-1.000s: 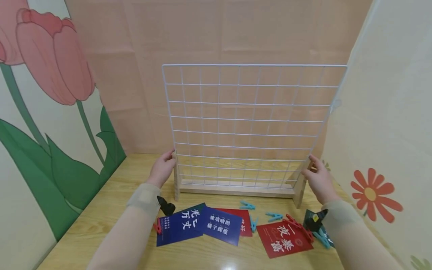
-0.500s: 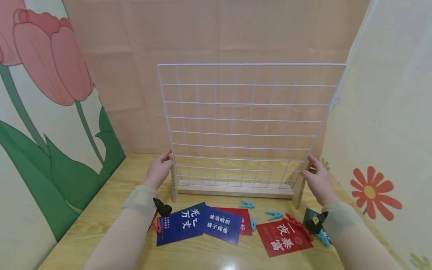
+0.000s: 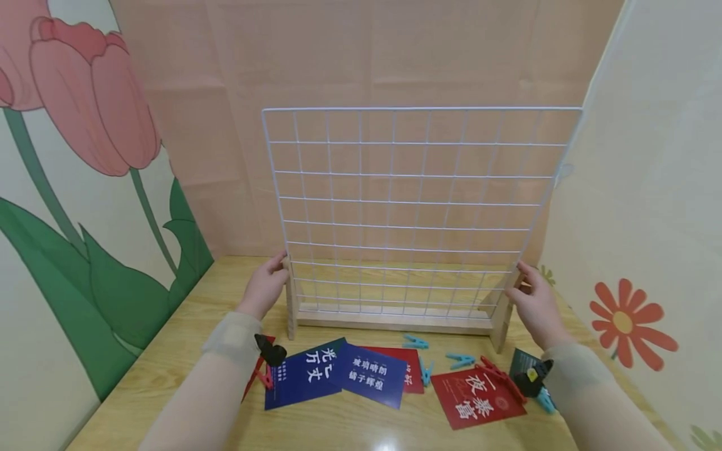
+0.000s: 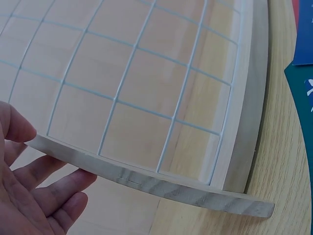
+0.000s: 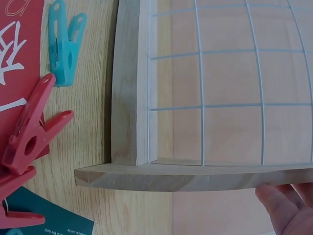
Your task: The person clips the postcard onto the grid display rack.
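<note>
A white wire grid panel (image 3: 406, 188) stands upright in a wooden base (image 3: 395, 318) with a wooden side piece at each end. My left hand (image 3: 265, 285) holds the left side piece (image 4: 195, 193), thumb on one face and fingers on the other in the left wrist view. At the opposite end my right hand (image 3: 536, 305) grips the right side piece (image 5: 186, 178), its fingertips at the wood's edge in the right wrist view. In front of the base lie blue cards (image 3: 372, 376), red cards (image 3: 479, 398) and clothespins (image 3: 416, 341).
Red clothespins (image 5: 29, 132) and a teal clothespin (image 5: 66, 46) lie near the right end of the base. A dark green card (image 3: 524, 360) is partly under the right wrist. Behind the grid hangs a pinkish cloth (image 3: 361, 50), with a flower-printed wall on either side.
The rack's left end has shifted slightly left and nearer, the left hand moving with it. More of a red card shows beside the left wrist. Both hands keep their hold.
</note>
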{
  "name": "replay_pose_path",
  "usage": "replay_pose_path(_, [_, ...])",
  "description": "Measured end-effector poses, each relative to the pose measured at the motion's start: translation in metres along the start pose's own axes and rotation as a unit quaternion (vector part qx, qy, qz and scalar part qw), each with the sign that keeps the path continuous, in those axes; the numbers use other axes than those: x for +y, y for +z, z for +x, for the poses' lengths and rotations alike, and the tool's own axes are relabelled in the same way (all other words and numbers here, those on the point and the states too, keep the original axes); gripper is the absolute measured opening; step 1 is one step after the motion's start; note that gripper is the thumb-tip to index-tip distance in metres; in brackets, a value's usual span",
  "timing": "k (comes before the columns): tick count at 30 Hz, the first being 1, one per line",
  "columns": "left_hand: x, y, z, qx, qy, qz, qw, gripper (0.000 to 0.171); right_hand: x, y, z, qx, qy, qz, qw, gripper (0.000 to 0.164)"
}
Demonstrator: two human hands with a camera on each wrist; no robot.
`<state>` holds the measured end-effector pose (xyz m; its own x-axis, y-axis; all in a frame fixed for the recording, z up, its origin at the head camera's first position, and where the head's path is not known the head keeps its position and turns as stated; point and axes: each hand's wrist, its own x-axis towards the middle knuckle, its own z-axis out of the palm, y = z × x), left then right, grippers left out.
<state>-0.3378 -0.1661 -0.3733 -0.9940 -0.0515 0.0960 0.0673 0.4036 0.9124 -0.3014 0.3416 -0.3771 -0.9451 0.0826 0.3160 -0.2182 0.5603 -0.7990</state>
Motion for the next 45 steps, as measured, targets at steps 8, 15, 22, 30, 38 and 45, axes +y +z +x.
replay_pose_path(8, [-0.001,-0.001,-0.003,0.008,0.015,0.02,0.9997,0.059,0.003,-0.002,-0.004,0.0,-0.008,0.004,1.0,0.066])
replay_pose_path(15, [-0.003,0.001,-0.005,0.016,0.021,0.031,0.9992,0.058,0.003,-0.004,-0.006,-0.005,-0.005,-0.006,1.0,0.066])
replay_pose_path(22, [-0.002,0.004,-0.006,0.011,0.026,0.027,0.9992,0.059,0.003,-0.004,-0.008,-0.005,0.004,-0.006,1.0,0.066])
replay_pose_path(30, [-0.001,0.004,-0.007,0.008,0.008,0.033,0.9994,0.06,0.002,-0.003,-0.008,-0.002,0.012,-0.004,1.0,0.066])
replay_pose_path(38, [-0.001,0.006,-0.009,0.012,0.012,0.033,0.9993,0.06,0.002,-0.004,-0.008,-0.001,-0.002,-0.011,1.0,0.065])
replay_pose_path(45, [-0.001,0.007,-0.013,0.008,0.005,0.04,0.9991,0.061,0.004,-0.005,-0.009,-0.003,-0.002,-0.015,1.0,0.065])
